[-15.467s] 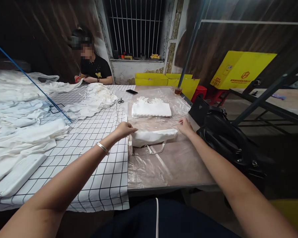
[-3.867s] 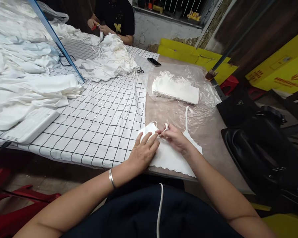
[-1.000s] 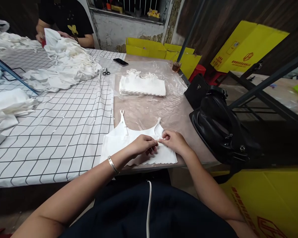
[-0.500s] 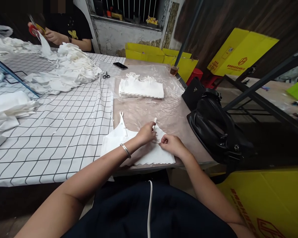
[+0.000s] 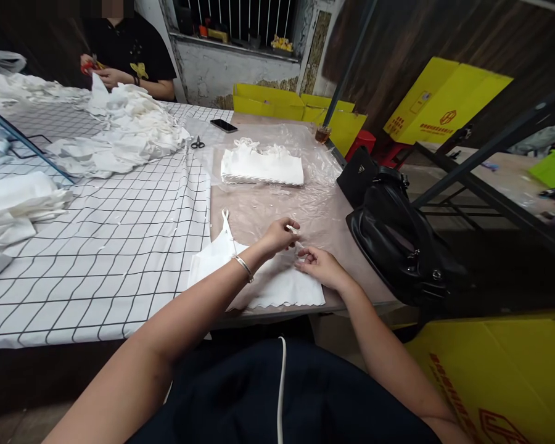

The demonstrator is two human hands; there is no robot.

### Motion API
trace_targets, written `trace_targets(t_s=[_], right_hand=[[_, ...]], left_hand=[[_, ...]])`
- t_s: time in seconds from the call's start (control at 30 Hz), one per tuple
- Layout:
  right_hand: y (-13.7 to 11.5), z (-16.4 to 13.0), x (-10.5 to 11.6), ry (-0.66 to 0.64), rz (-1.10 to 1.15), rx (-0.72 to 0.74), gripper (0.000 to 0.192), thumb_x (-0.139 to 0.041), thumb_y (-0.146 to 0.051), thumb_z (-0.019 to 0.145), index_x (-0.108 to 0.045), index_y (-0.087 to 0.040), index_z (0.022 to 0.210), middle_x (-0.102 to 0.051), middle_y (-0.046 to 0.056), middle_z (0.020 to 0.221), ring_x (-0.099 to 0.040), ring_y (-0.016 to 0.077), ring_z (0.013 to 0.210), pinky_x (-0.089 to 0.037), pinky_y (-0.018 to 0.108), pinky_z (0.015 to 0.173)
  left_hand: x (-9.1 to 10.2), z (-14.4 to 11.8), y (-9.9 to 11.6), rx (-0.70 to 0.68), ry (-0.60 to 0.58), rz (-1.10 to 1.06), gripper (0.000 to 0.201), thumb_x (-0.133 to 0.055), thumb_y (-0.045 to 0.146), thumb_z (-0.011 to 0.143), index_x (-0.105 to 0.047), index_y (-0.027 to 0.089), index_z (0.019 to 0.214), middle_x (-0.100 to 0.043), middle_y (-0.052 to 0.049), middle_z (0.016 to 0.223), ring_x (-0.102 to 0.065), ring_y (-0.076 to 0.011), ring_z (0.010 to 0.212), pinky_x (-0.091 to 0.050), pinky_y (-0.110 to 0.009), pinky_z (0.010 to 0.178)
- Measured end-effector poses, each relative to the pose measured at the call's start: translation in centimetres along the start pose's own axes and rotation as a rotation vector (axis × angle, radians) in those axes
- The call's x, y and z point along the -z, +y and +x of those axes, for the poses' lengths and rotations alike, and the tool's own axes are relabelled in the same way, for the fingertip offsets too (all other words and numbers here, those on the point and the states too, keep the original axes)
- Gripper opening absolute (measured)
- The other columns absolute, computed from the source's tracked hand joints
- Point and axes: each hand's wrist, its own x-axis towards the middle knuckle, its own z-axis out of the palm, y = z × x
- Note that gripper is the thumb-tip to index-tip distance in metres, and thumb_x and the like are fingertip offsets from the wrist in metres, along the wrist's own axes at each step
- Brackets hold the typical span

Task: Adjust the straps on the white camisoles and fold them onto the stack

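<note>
A white camisole top with a scalloped hem lies flat at the table's front edge. Its left strap stands up in a narrow loop. My left hand pinches the top's right strap, whose pale end shows between thumb and finger. Close beside it, my right hand has its fingers curled at the strap's lower part, over the right side of the top; a bit of white fabric shows at the fingertips. Beyond my hands, a stack of folded white tops rests on clear plastic.
Small black scissors and a phone lie farther back. Black bags stand at the right edge. Heaped white garments cover the left back, where a co-worker holds red-handled scissors. Yellow boxes stand behind the table.
My left hand has shifted slightly right and lifted the right strap, which now bends toward my right hand. My right hand's fingers have opened a little. The co-worker's hands have moved right.
</note>
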Motion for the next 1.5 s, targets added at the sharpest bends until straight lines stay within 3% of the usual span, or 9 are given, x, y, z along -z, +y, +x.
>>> trace_targets(t_s=[0.13, 0.3, 0.37, 0.47, 0.63, 0.93, 1.17, 1.33, 1.5], right_hand=[[-0.7, 0.4, 0.9, -0.173, 0.215, 0.011, 0.038, -0.071, -0.049, 0.067, -0.065, -0.014, 0.079, -0.055, -0.003, 0.060, -0.042, 0.0086, 0.053, -0.031, 0.023, 0.050], [-1.4, 0.6, 1.7, -0.290, 0.293, -0.040, 0.038, -0.079, -0.048, 0.058, -0.063, -0.014, 0.066, -0.049, -0.005, 0.050, -0.038, 0.0061, 0.046, -0.026, 0.021, 0.045], [-1.5, 0.6, 1.9, -0.321, 0.350, -0.077, 0.037, -0.082, -0.043, 0.055, -0.063, -0.014, 0.065, -0.052, -0.004, 0.052, -0.043, 0.0067, 0.047, -0.028, 0.021, 0.045], [-1.5, 0.8, 1.9, -0.273, 0.486, -0.137, 0.037, -0.084, -0.042, 0.052, -0.063, -0.014, 0.066, -0.057, -0.002, 0.059, -0.046, 0.0063, 0.049, -0.028, 0.019, 0.044], [-1.2, 1.5, 1.1, -0.072, 0.553, -0.116, 0.040, -0.085, -0.042, 0.048, -0.065, -0.014, 0.069, -0.055, -0.004, 0.059, -0.045, 0.0060, 0.051, -0.030, 0.020, 0.046], [-0.2, 2.6, -0.5, 0.112, 0.191, 0.155, 0.029, -0.071, -0.044, 0.059, -0.065, -0.017, 0.068, -0.060, 0.000, 0.069, -0.050, 0.0131, 0.064, -0.041, 0.027, 0.061], [0.1, 3.0, -0.9, 0.097, 0.188, 0.190, 0.030, -0.066, -0.046, 0.064, -0.065, -0.017, 0.073, -0.064, 0.002, 0.073, -0.053, 0.0145, 0.066, -0.043, 0.027, 0.063], [0.4, 3.1, -1.3, 0.085, 0.175, 0.217, 0.029, -0.065, -0.045, 0.065, -0.065, -0.017, 0.072, -0.064, 0.002, 0.072, -0.054, 0.0148, 0.066, -0.043, 0.027, 0.064], [0.4, 2.9, -1.5, 0.093, 0.165, 0.234, 0.026, -0.064, -0.043, 0.066, -0.065, -0.018, 0.072, -0.063, 0.001, 0.072, -0.052, 0.0144, 0.066, -0.043, 0.027, 0.065]], left_hand=[[1.6, -0.1, 1.3, 0.126, -0.206, -0.598, 0.019, -0.057, 0.000, 0.079, -0.054, 0.016, 0.090, -0.058, 0.003, 0.062, -0.054, -0.0061, 0.049, -0.043, -0.018, 0.054], [3.1, 0.5, 1.8, 0.148, -0.147, -0.696, 0.022, -0.066, 0.005, 0.077, -0.053, 0.016, 0.090, -0.059, 0.003, 0.066, -0.056, -0.0057, 0.054, -0.045, -0.018, 0.058], [3.3, 0.3, 1.2, 0.132, -0.027, -0.591, 0.023, -0.066, 0.010, 0.080, -0.051, 0.017, 0.095, -0.059, 0.002, 0.070, -0.057, -0.0075, 0.058, -0.047, -0.021, 0.062], [2.9, -1.2, -0.6, 0.012, 0.175, -0.099, 0.016, -0.064, 0.021, 0.083, -0.053, 0.017, 0.093, -0.061, -0.003, 0.080, -0.060, -0.0149, 0.073, -0.047, -0.029, 0.072], [1.1, -4.7, -3.8, -0.136, 0.103, 0.682, 0.026, -0.069, 0.043, 0.077, -0.062, 0.018, 0.080, -0.062, -0.010, 0.098, -0.054, -0.0318, 0.103, -0.037, -0.047, 0.090], [0.6, -4.8, -3.3, -0.084, 0.036, 0.718, 0.033, -0.067, 0.045, 0.079, -0.061, 0.017, 0.096, -0.067, -0.010, 0.098, -0.056, -0.0312, 0.102, -0.031, -0.047, 0.092], [0.5, -4.8, -3.4, -0.114, 0.011, 0.719, 0.008, -0.063, 0.026, 0.080, -0.064, 0.020, 0.084, -0.064, -0.009, 0.104, -0.053, -0.0305, 0.107, -0.032, -0.047, 0.090], [0.8, -4.5, -2.9, -0.054, -0.026, 0.682, 0.024, -0.064, 0.019, 0.075, -0.062, 0.020, 0.099, -0.069, -0.007, 0.094, -0.058, -0.0290, 0.102, -0.031, -0.046, 0.093], [1.0, -4.4, -2.6, -0.045, -0.069, 0.719, 0.010, -0.065, 0.022, 0.074, -0.067, 0.020, 0.083, -0.067, -0.009, 0.103, -0.057, -0.0320, 0.106, -0.032, -0.048, 0.094]])
